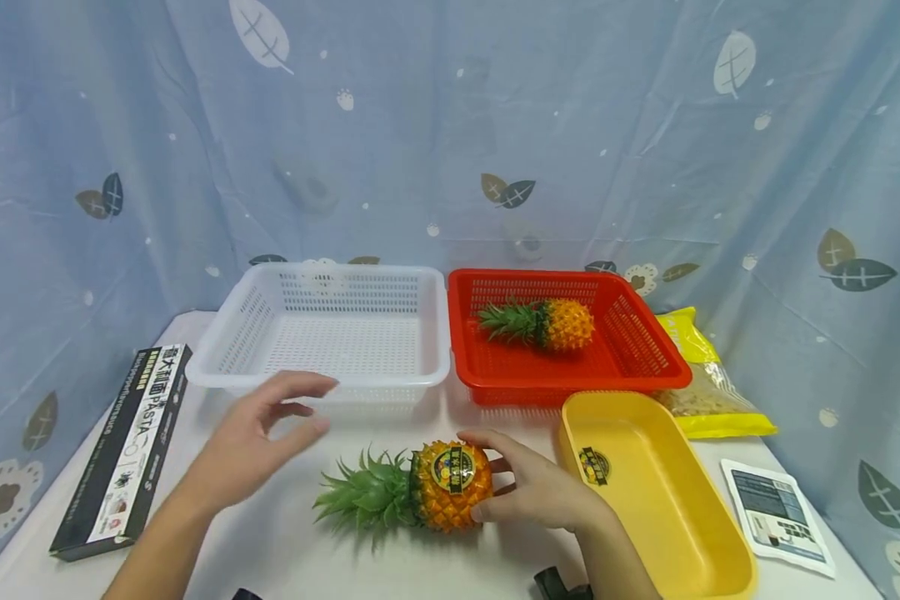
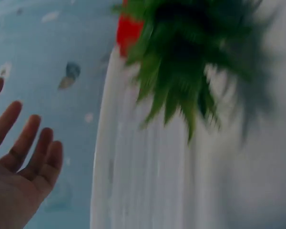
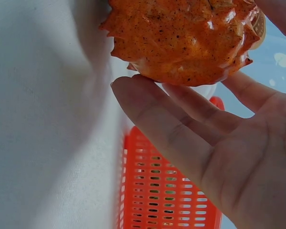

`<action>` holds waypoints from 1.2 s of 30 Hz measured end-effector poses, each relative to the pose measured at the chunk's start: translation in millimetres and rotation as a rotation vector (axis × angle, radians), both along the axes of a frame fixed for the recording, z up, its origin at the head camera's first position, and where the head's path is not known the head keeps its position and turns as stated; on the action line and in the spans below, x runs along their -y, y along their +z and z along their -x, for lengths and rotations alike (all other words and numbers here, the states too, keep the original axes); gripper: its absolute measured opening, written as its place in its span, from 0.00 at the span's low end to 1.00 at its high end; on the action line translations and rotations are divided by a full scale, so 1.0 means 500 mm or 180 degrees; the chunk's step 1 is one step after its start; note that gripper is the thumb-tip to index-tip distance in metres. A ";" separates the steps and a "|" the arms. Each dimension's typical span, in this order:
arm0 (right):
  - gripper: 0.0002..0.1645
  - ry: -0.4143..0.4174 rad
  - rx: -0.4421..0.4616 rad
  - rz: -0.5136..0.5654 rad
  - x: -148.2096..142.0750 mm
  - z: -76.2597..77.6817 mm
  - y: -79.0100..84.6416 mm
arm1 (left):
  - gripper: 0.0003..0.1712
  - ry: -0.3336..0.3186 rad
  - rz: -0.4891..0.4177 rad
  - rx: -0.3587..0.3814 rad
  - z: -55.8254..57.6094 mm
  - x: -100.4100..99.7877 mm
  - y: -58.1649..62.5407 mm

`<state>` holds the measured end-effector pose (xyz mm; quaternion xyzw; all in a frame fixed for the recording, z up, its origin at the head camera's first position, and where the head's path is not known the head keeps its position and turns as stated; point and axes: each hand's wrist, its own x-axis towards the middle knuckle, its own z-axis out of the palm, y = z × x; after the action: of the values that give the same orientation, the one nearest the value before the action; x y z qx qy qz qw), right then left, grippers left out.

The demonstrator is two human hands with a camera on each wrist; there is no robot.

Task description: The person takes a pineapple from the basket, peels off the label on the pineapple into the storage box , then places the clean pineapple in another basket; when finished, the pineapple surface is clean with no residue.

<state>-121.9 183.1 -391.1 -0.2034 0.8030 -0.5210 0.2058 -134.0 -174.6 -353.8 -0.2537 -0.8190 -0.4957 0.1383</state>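
Observation:
An orange pineapple [image 1: 453, 479] with a dark round label lies on its side on the white table, its green leafy crown [image 1: 371, 492] pointing left. At its base end, my right hand [image 1: 536, 483] holds it between thumb and fingers. The right wrist view shows the fingers [image 3: 157, 119] against the spiky orange pineapple [image 3: 181, 43]. My left hand [image 1: 258, 437] is raised above the table, left of the crown, thumb and fingers apart and holding nothing. In the left wrist view the crown [image 2: 176, 62] is blurred, away from the left hand [image 2: 24, 167].
Behind the hands stand a white basket [image 1: 322, 379] and a red basket [image 1: 570, 383] with a smaller pineapple [image 1: 566, 323] inside. A yellow tray [image 1: 660, 492] is right of my right hand. A pasta box [image 1: 123, 450], a yellow bag [image 1: 712, 392] and a white packet [image 1: 780, 512] lie at the sides.

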 end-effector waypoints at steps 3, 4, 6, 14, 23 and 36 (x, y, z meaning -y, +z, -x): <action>0.50 -0.0023 0.0005 0.0004 0.000 -0.001 0.002 | 0.26 -0.0271 0.0512 -0.0014 -0.012 -0.043 -0.009; 0.50 -0.0032 0.0009 0.0001 0.001 -0.001 0.003 | 0.26 -0.0279 0.0662 -0.0007 -0.015 -0.055 -0.011; 0.50 -0.0043 0.0002 -0.0015 0.001 -0.002 0.005 | 0.26 -0.0292 0.0840 0.0027 -0.018 -0.074 -0.016; 0.49 -0.0110 -0.0104 -0.0117 0.002 -0.008 0.011 | 0.28 -0.0382 0.1122 0.0106 -0.014 -0.121 -0.017; 0.47 -0.0103 -0.0144 -0.0135 0.003 -0.010 0.010 | 0.32 -0.0505 0.1653 0.0169 -0.006 -0.161 -0.021; 0.30 -0.0665 -0.0570 -0.0221 0.014 -0.017 0.045 | 0.35 -0.0523 0.1905 0.0244 -0.001 -0.177 -0.038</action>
<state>-113.2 176.3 -368.7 -0.1571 0.8525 -0.4913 0.0849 -133.4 -85.9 -372.9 -0.3296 -0.9100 -0.2513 -0.0140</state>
